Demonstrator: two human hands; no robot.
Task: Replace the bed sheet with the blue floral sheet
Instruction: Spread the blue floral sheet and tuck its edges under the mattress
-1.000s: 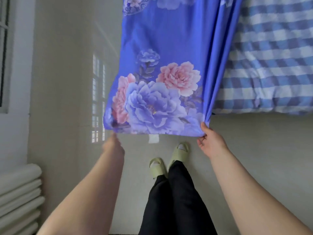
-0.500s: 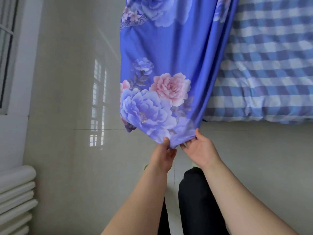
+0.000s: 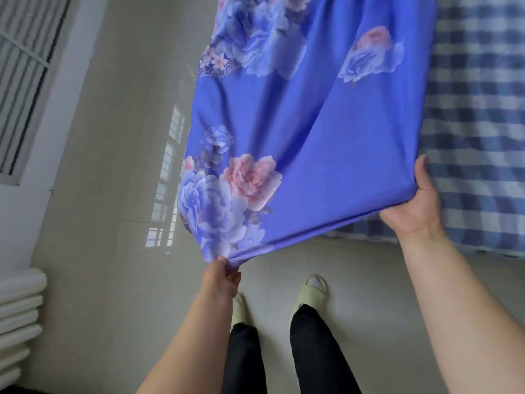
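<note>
The blue floral sheet (image 3: 312, 123) hangs stretched in front of me, with pink and lilac flowers printed on it. My left hand (image 3: 220, 280) pinches its lower left corner just above my feet. My right hand (image 3: 417, 203) holds the lower right edge, palm up, with the thumb over the cloth and the fingers hidden under it. Behind the sheet on the right lies the bed with a blue and white checked sheet (image 3: 477, 115), its near edge low at the right.
A white radiator (image 3: 17, 317) stands at the lower left under a window (image 3: 22, 81). The pale tiled floor (image 3: 99, 280) stretches between the wall and the bed. My legs in black trousers and green slippers (image 3: 311, 290) stand below the sheet.
My hands were close together on the sheet's lower edge half a second ago. The right hand has swung out and up to the right, spreading the cloth wide over the bed's edge.
</note>
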